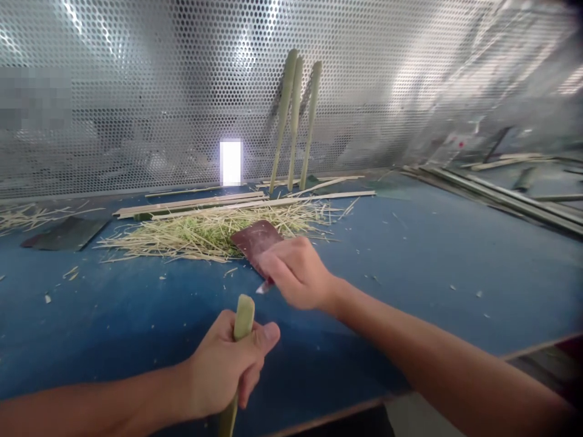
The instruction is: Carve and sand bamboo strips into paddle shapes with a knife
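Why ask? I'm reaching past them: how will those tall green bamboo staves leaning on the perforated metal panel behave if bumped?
The pale green bamboo staves look stiff, standing straight without bending. Resting on the blue bench against the perforated metal panel, they could probably tip or slide if nudged. They likely feel light for their length.
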The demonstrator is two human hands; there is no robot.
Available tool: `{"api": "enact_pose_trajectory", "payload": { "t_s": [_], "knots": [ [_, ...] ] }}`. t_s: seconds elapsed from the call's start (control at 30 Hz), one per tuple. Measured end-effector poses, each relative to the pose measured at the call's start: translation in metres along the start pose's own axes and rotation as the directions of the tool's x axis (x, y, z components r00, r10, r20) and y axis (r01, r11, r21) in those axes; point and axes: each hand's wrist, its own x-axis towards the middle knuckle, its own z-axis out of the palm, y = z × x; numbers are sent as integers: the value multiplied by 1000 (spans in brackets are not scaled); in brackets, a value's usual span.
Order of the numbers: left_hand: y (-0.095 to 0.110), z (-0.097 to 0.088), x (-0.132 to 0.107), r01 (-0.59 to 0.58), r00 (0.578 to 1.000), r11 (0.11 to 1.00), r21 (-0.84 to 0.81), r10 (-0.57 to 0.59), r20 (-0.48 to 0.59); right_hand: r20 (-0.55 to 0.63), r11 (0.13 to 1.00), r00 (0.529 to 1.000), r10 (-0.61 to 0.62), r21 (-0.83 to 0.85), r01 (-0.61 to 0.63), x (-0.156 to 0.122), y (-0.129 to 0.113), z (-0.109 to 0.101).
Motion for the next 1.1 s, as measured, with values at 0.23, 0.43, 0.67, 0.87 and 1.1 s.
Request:
{"api": "enact_pose_trajectory", "payload": {
  "t_s": [0.23, 0.43, 0.67, 0.87, 1.1],
  "knots": [
    [-2, -1, 0, 5, 1000, 998, -55, -4, 18, 9, 995, 997, -79, 54, 79, -2, -11, 12],
    [-2, 1, 2, 15, 996, 987, -158, -28, -81, -85, 984, 992, -91, -158, 77, -3, -15, 17],
    [10, -1, -2, 24, 996, 948, -318, -50, -72, -24, 775, 953, 300, -577, -258, 18, 6, 21],
    [-2, 3, -9, -88, 996, 972, -217, 88, -6, -105, 759, 898, 426, -498, -419, 16, 31, 5],
    [4, 3, 4, -44, 998, 986, -164, 36, -56, 68, 980, 989, 127, 145, -136, 0, -2, 12]
  ]
}}
